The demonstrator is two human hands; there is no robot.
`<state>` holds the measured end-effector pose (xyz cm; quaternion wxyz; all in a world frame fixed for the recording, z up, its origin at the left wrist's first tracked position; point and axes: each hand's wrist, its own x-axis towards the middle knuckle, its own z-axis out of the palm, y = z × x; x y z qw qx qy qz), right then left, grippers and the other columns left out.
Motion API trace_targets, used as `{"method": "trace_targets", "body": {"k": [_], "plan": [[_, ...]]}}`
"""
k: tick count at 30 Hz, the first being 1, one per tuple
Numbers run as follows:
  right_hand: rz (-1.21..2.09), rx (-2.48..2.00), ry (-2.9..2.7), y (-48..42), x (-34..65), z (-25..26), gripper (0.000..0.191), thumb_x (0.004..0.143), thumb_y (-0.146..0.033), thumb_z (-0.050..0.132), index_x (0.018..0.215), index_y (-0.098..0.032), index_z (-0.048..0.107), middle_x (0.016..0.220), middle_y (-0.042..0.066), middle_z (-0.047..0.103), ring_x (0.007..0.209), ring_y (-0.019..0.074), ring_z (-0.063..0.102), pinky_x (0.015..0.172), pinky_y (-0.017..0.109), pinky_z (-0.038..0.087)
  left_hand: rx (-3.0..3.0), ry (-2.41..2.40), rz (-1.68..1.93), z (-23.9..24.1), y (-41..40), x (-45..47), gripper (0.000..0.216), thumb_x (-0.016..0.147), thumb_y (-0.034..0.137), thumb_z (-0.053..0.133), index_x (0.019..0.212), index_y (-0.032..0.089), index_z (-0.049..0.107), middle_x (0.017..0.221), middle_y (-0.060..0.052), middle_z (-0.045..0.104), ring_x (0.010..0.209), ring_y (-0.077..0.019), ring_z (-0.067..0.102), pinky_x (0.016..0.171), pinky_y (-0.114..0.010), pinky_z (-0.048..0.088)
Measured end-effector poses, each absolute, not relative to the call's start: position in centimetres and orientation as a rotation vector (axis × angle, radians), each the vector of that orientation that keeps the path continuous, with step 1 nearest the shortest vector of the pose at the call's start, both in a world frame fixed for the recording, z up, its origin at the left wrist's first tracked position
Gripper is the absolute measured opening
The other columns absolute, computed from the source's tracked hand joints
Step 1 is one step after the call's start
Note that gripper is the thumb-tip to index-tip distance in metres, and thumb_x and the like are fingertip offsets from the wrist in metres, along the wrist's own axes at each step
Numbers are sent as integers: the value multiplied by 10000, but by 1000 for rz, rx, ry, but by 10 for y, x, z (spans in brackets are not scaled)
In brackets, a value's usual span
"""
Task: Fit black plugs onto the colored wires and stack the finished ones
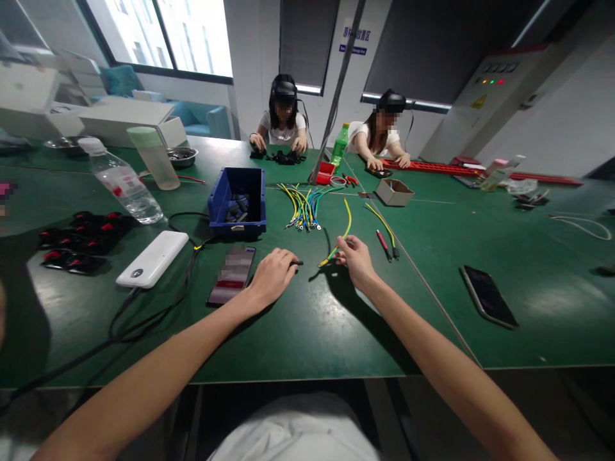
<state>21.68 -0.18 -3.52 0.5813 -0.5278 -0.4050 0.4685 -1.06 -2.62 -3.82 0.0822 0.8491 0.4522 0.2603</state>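
Note:
My left hand (273, 274) is closed on a short black sleeve (298, 262), whose end sticks out past the fingertips. Between the fingers of my right hand (357, 258) is a yellow-green wire (348, 216); its lug end points left toward the sleeve, a small gap apart. Beyond the hands lies a bundle of yellow, green and blue wires (302, 203) with ring lugs. More wires with black-sleeved ends (394, 250) rest to the right, beside a red-and-black pen-like tool (383, 246). A blue bin (237, 227) holds several short dark sleeves (237, 208).
A phone (231, 276) lies by my left forearm, another phone (489, 298) at right. A white power bank (154, 259) with black cables, a water bottle (125, 182) and black packets (79, 240) are at left. Across the table two people (284, 125) work near a cardboard box (394, 192).

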Motion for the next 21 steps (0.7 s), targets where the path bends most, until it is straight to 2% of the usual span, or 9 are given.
{"method": "trace_targets", "body": {"k": [6, 21], "plan": [[1044, -1201, -951, -8, 211, -48, 433, 678, -492, 747, 908, -236, 485, 743, -47, 596, 568, 137, 636, 434, 216, 458, 2483, 1357, 824, -43, -25, -7, 164, 930, 202, 494, 980, 182, 649, 1009, -64, 607, 973, -200, 565, 881, -337, 481], [935, -1161, -1002, -15, 208, -50, 327, 766, -446, 689, 887, -233, 471, 776, -30, 603, 611, 142, 645, 445, 227, 495, 2376, 1304, 818, -45, -24, -2, 135, 925, 205, 521, 977, 191, 645, 969, -53, 624, 957, -204, 574, 869, -349, 474]]}}
